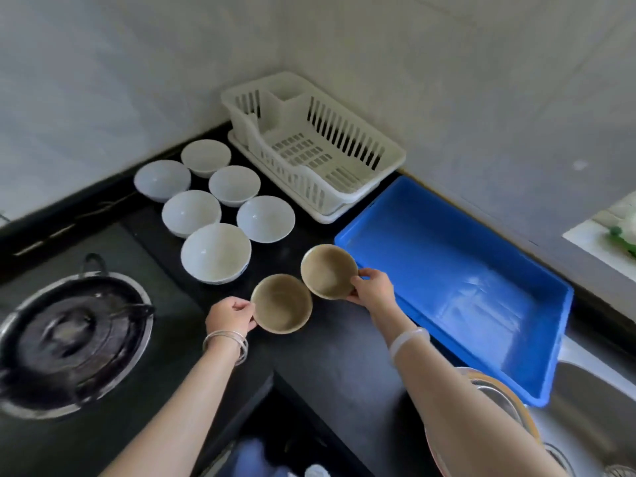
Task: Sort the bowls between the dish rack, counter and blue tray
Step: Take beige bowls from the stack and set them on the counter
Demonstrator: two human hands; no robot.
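Two tan bowls are over the black counter [330, 352]. My left hand [230, 316] grips the rim of the nearer tan bowl [282, 304]. My right hand [373, 287] pinches the rim of the farther tan bowl [327, 270], which tilts beside the blue tray [447, 256]. The tray holds nothing. Several white bowls [215, 253] stand upright in a cluster on the counter to the left. An empty white dish rack [309, 146] sits in the corner behind them.
A gas burner with a black pan support [69, 339] lies at the left. A steel sink [585, 407] with a metal basin [495, 390] is at the lower right, past the tray. Walls close in behind the rack and tray.
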